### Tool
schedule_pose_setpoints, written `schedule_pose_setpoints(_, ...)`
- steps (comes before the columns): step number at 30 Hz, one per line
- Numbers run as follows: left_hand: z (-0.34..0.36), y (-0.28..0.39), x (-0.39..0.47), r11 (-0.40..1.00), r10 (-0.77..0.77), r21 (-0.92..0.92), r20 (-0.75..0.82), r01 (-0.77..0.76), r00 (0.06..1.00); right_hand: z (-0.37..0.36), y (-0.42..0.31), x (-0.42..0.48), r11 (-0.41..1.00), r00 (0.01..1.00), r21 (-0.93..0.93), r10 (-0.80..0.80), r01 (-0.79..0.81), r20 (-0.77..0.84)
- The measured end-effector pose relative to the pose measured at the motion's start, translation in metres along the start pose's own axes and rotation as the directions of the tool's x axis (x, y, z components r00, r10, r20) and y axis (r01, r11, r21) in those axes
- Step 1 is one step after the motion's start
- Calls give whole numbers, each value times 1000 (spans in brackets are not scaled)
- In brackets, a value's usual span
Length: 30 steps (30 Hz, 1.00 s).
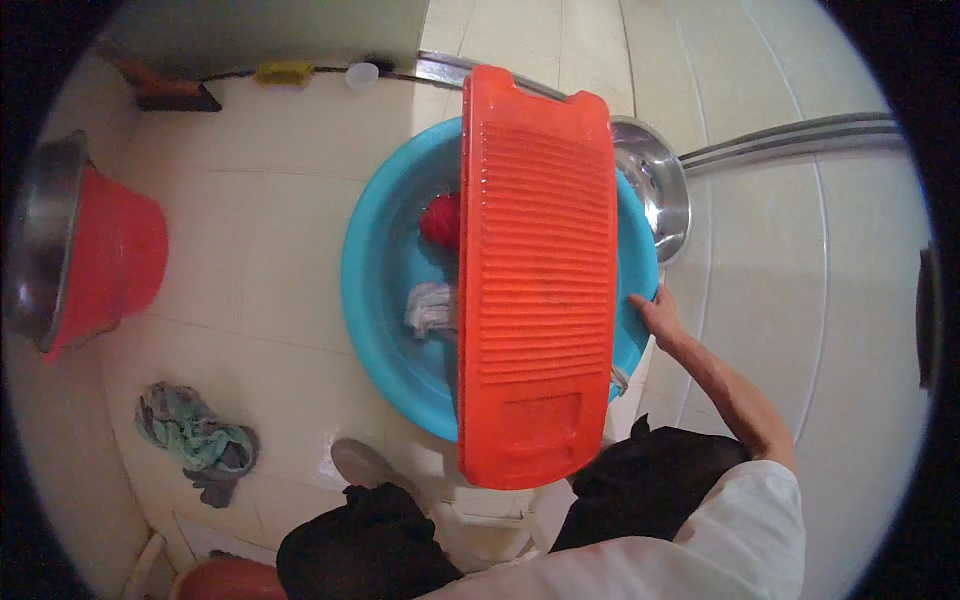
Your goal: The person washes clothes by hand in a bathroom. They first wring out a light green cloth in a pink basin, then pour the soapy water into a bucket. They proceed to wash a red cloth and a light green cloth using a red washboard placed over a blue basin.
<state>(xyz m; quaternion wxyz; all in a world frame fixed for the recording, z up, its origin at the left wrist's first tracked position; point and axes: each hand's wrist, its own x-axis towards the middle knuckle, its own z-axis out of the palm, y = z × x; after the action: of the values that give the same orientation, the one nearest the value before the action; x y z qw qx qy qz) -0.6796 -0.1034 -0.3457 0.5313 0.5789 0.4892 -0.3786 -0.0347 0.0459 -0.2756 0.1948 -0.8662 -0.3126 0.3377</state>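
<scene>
My right hand holds the right rim of a large light-blue plastic basin, thumb over the inside and fingers outside. An orange-red plastic washboard, ribbed side up, spans the basin and juts past its far and near rims. What supports the board is hidden. Left of the board, a red cloth bundle and a wadded white cloth lie in the basin, each partly covered by it. A small pale cloth end shows at the near right rim. My left hand is out of view.
A stainless-steel basin sits behind the blue one by the tiled wall. At far left, a metal basin and a red basin lean together. Crumpled green-grey cloth lies on the floor. A yellow item is by the far edge.
</scene>
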Motion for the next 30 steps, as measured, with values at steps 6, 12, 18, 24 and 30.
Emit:
schedule_pose_setpoints(6,-2,1,-1,1000,4,19,-29,-3,1000,-4,5,0,987,985,31,-157,155,77)
schedule_pose_setpoints(12,-26,3,-24,994,27,103,-21,-25,999,-26,-36,-10,765,900,-505,-431,401,62)
schedule_pose_setpoints(18,-135,38,-77,992,41,124,-255,-9,966,33,-73,-55,980,936,-85,-146,182,319)
schedule_pose_setpoints(24,-226,182,-66,591,293,-422,-682,-688,670,43,-56,-84,881,930,472,-199,31,311)
schedule_pose_setpoints(30,-231,294,-81,175,585,-794,-392,-583,710,24,-94,-128,817,905,558,-337,145,259)
